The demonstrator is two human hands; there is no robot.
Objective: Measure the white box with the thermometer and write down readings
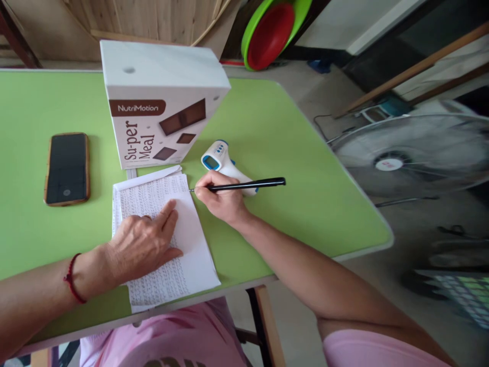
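Observation:
Sheets of white paper [196,255], partly covered in handwriting, lie on the green table near its front edge. My left hand [143,242] rests on the paper with its index finger stretched out and thumb apart. A black pen [252,183] is pinched in my right hand [221,199], its tip at the paper's upper right edge. Whether the tip touches the paper I cannot tell. Just behind my right hand a white and blue infrared thermometer [219,158] lies on the table, its handle partly hidden by my fingers and the pen.
A white box [164,71] printed "NutriMotion Su-per Meal" stands behind the paper. To the left lies a phone [67,168] in a brown case. The green table [305,204] ends at a rounded right corner, with a standing fan [405,153] beyond. Red and green basins [271,35] are behind.

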